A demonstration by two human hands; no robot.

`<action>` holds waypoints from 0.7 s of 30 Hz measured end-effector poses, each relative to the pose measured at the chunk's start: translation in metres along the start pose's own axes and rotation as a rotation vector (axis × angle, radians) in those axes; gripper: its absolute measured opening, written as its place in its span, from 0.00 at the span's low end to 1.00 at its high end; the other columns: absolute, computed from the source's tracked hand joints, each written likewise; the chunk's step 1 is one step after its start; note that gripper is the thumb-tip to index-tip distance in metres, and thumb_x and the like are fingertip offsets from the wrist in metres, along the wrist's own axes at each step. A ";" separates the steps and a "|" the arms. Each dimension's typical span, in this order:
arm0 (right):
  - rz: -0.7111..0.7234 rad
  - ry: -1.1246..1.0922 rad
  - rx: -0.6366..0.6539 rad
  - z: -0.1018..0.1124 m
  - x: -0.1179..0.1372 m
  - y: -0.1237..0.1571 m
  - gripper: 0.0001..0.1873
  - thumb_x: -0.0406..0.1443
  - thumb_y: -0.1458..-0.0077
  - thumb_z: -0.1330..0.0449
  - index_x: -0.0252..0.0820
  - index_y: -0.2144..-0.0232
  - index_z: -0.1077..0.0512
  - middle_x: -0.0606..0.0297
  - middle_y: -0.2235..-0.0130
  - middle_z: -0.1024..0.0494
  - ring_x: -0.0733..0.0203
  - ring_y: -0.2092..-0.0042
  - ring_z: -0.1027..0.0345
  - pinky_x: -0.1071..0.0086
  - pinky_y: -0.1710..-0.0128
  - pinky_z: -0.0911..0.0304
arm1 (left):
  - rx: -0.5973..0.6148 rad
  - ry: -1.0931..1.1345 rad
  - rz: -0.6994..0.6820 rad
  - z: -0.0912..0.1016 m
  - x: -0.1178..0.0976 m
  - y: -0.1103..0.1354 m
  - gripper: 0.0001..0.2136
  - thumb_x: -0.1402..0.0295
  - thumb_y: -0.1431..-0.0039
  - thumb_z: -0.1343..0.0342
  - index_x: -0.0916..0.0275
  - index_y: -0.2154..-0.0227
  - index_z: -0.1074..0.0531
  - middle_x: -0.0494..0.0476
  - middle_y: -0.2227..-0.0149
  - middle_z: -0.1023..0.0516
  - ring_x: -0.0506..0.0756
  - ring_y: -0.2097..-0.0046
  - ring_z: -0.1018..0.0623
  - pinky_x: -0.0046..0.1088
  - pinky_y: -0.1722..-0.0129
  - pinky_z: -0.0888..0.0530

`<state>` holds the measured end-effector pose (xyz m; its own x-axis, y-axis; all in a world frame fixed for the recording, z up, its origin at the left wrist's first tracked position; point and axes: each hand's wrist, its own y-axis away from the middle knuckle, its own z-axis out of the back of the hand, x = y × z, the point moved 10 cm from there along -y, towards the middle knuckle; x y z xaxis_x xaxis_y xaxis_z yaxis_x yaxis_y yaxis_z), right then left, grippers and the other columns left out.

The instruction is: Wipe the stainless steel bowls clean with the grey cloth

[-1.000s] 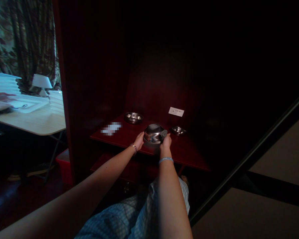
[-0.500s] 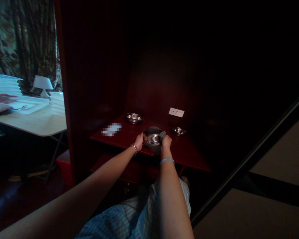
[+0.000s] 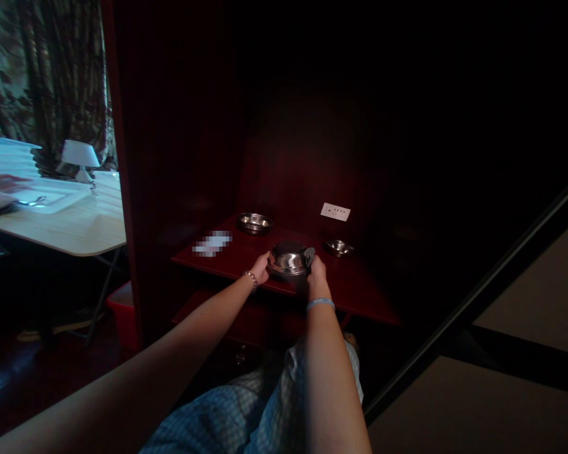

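Note:
A shiny steel bowl [image 3: 288, 260] sits low over the dark red wooden shelf [image 3: 364, 290], lying almost level. My left hand [image 3: 262, 267] grips its left rim. My right hand [image 3: 316, 271] is closed on a grey cloth [image 3: 309, 255] pressed against the bowl's right rim. Both arms reach forward from the bottom of the head view, and a bracelet shows on each wrist.
A second steel bowl [image 3: 254, 222] rests at the shelf's back left, a smaller one [image 3: 338, 247] at the right. A white socket plate [image 3: 335, 212] is on the back panel. To the left stands a pale table [image 3: 71, 230] with a lamp [image 3: 79, 157]; another person's hand [image 3: 2, 184] is there.
The bowl was tilted up with its inside facing me; now it lies nearly flat and lower. My hands have stayed on its rim.

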<state>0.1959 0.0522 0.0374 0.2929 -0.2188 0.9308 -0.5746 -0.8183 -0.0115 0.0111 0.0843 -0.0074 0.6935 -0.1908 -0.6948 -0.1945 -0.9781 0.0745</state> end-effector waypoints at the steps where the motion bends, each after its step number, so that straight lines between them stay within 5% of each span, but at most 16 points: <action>1: 0.001 -0.008 -0.029 0.002 -0.001 0.000 0.08 0.36 0.48 0.43 0.40 0.77 0.31 0.69 0.82 0.30 0.62 0.75 0.32 0.69 0.73 0.33 | 0.005 0.027 0.015 -0.001 0.001 0.001 0.11 0.66 0.35 0.48 0.64 0.73 0.28 0.51 0.79 0.26 0.50 0.75 0.25 0.25 0.69 0.27; 8: 0.064 -0.040 -0.185 0.018 0.010 -0.001 0.10 0.38 0.42 0.47 0.42 0.74 0.35 0.69 0.76 0.28 0.64 0.70 0.32 0.71 0.68 0.34 | 0.077 0.116 -0.002 -0.010 -0.001 0.002 0.11 0.70 0.33 0.52 0.66 0.66 0.25 0.56 0.70 0.20 0.49 0.69 0.22 0.23 0.63 0.25; 13: 0.121 0.012 -0.132 0.009 0.014 0.000 0.10 0.41 0.42 0.47 0.41 0.71 0.35 0.67 0.72 0.27 0.64 0.66 0.32 0.71 0.64 0.35 | 0.111 0.093 -0.056 -0.008 -0.004 -0.001 0.08 0.77 0.37 0.49 0.64 0.62 0.25 0.56 0.67 0.19 0.48 0.67 0.21 0.22 0.63 0.25; 21: 0.128 0.036 -0.113 0.005 0.013 0.001 0.12 0.44 0.44 0.44 0.42 0.71 0.35 0.68 0.72 0.27 0.63 0.66 0.32 0.70 0.62 0.35 | 0.017 0.041 -0.151 -0.002 -0.009 -0.005 0.08 0.74 0.39 0.46 0.63 0.59 0.25 0.57 0.64 0.18 0.50 0.65 0.20 0.26 0.59 0.24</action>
<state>0.2035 0.0459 0.0474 0.1854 -0.2966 0.9368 -0.6886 -0.7194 -0.0915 0.0074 0.0910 -0.0001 0.7434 -0.0455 -0.6673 -0.0978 -0.9944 -0.0412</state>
